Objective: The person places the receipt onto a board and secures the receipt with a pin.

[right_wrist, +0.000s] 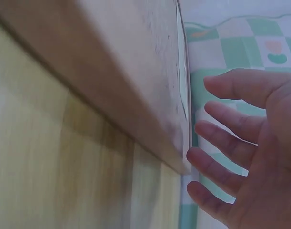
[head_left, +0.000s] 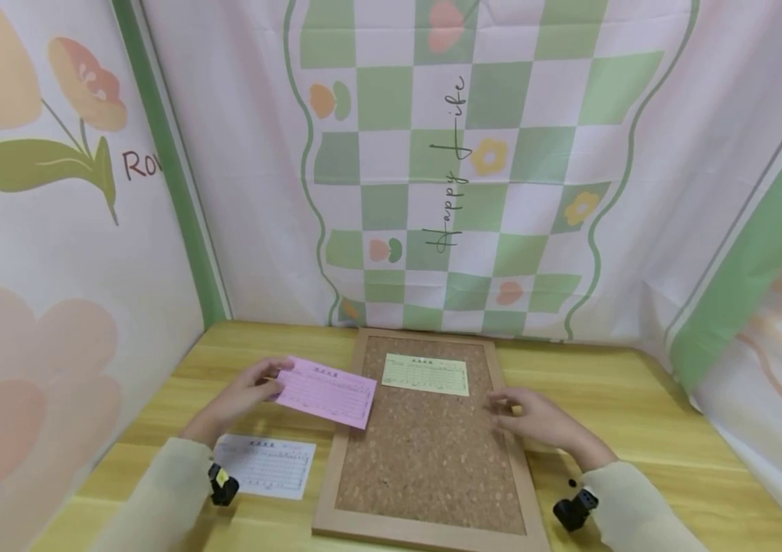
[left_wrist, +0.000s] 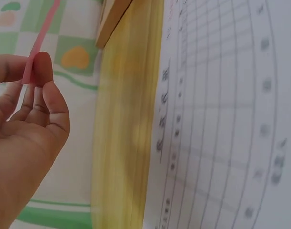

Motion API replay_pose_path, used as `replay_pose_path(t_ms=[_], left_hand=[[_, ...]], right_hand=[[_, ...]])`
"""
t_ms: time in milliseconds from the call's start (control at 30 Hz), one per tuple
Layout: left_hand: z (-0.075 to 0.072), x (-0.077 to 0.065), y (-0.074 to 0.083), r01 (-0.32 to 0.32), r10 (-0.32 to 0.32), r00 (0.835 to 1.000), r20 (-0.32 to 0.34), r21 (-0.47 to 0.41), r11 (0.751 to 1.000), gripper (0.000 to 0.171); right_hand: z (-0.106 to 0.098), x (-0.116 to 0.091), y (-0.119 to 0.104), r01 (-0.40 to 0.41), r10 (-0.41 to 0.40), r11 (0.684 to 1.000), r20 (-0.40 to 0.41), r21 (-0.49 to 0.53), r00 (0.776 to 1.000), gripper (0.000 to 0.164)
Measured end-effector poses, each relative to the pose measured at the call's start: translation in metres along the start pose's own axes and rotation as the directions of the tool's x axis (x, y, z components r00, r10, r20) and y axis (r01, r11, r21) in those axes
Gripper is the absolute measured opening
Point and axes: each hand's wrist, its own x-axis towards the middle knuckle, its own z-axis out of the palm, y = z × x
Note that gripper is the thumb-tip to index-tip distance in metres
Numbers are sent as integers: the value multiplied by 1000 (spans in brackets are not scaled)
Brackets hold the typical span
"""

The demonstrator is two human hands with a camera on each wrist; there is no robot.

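A pink printed form [head_left: 327, 392] is pinched by its left end between the thumb and fingers of my left hand [head_left: 250, 389]. Its right end hangs over the left frame of a cork board [head_left: 432, 460]; the left wrist view shows the pink form [left_wrist: 39, 40] edge-on. On the cork near the top lies a yellow-green form [head_left: 425, 374]. My right hand [head_left: 532, 416] hovers by the board's right edge, holding nothing. In the right wrist view its fingers [right_wrist: 226, 138] are spread and loosely bent. A white form [head_left: 267, 465] lies on the table below my left hand.
The board rests on a yellow wood-grain table [head_left: 639, 429]. A small black object [head_left: 573, 483] lies near my right wrist. Behind the table hangs a green-and-white checked curtain [head_left: 446, 153], with a floral curtain [head_left: 32, 230] at the left.
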Motion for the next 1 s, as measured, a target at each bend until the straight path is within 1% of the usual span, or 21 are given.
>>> replay_pose_path(t_ms=[267,367,500,700,1000], left_hand=[[22,8,3,25,-25,1000,-7,6,1000,37],[29,10,4,3,-3,1000,6,-3,1000,36],[39,11,7,-20,21,999,24,-24,1000,36],[55,14,14,-34,35,999,21,-41,999,36],[78,18,23,-79,81,997,12,-110,991,37]], right_hand=[[8,7,-12,57,-57,998,21,33,998,40],[12,10,-16,69,-70,997,18,23,997,36],[18,14,-20,71,-72,997,32,40,997,34],[27,18,-26,112,-115,991,41,72,993,34],[36,20,-39,102,-107,983,28,153,994,31]])
